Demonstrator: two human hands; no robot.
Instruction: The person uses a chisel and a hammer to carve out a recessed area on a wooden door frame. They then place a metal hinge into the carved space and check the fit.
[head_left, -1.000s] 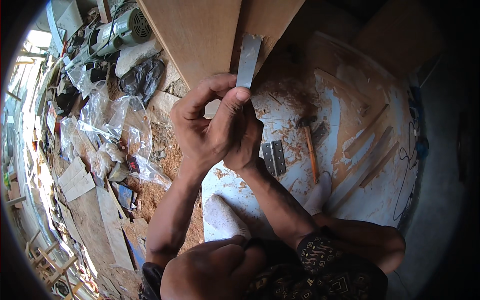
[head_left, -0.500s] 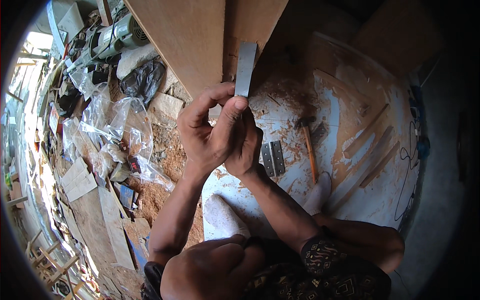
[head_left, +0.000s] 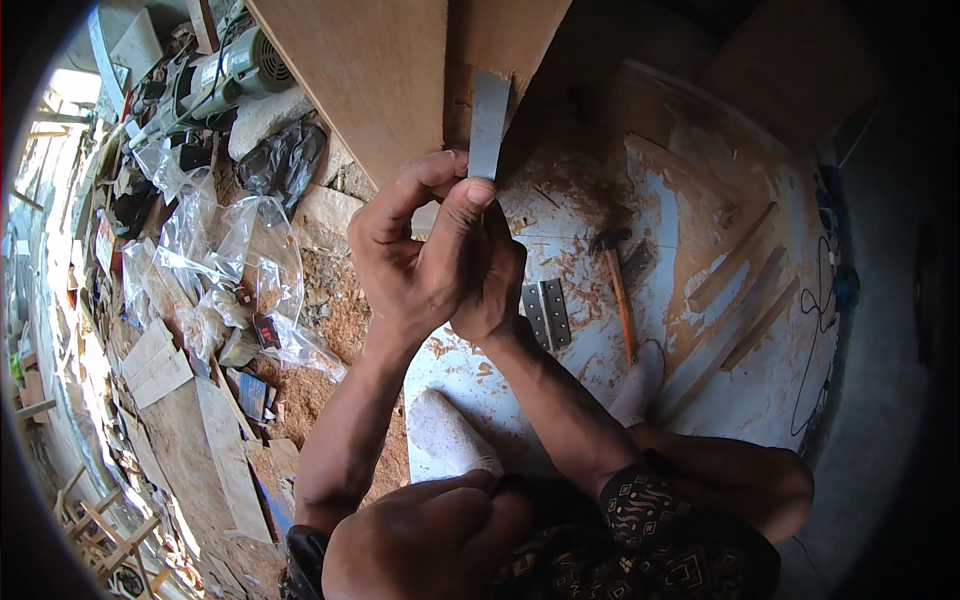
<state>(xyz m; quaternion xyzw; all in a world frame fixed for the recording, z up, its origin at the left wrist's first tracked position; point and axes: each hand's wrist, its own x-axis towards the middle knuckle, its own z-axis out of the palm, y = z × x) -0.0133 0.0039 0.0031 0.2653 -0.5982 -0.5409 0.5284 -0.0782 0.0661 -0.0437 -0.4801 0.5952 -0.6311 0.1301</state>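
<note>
My left hand point(head_left: 405, 255) is closed on a flat grey metal blade point(head_left: 488, 125), probably a chisel, with the thumb pressed at its lower end. My right hand point(head_left: 490, 295) is closed just behind the left one at the blade's lower end; any handle is hidden by the fingers. The blade's upper end lies at a chipped recess in the edge of an upright wooden board point(head_left: 370, 70). Below my hands a metal hinge point(head_left: 545, 315) rests on the white, shaving-strewn surface, with a hammer point(head_left: 618, 295) to its right.
At left lie clear plastic point(head_left: 260, 260), a black bag point(head_left: 280, 160), a green machine point(head_left: 245, 70), scrap boards point(head_left: 220, 450) and sawdust. Wood strips point(head_left: 760, 300) and a cord point(head_left: 815, 310) lie at right. My socked feet point(head_left: 450, 430) flank the hinge's lower side.
The board has shifted left since a second ago. Both hands and the blade dipped half a second ago and are now higher again, the blade tip back at the recess.
</note>
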